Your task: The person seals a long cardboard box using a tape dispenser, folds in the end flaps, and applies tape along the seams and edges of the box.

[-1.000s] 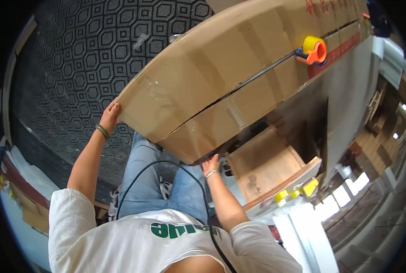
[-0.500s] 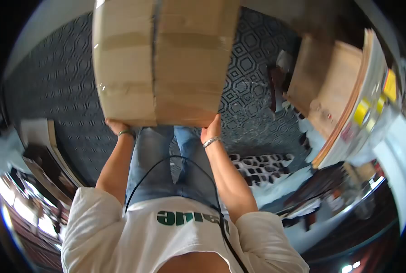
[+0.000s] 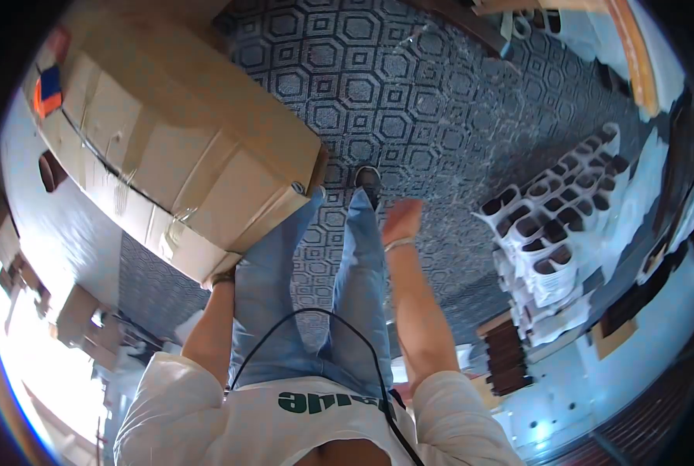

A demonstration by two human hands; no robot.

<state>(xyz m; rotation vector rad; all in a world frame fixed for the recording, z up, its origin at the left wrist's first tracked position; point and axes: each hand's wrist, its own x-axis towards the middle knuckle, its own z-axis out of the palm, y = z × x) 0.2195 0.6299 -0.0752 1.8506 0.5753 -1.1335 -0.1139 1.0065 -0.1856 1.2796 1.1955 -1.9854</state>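
A large brown cardboard box with a taped seam fills the upper left of the head view. Its near corner reaches my left leg. My left hand is at the box's lower near edge, with most of its fingers hidden by the cardboard. My right hand is off the box, beside my right leg above the patterned floor. It holds nothing visible; its fingers point forward, a little blurred.
Dark geometric carpet covers the floor ahead. White trays with dark openings are piled at the right. Wooden furniture stands at the upper right. An orange and blue object shows near the box's far end.
The box has swung from straight ahead to the left. My right hand has let go of it, while my left hand stays at its edge. My view has turned across the room.
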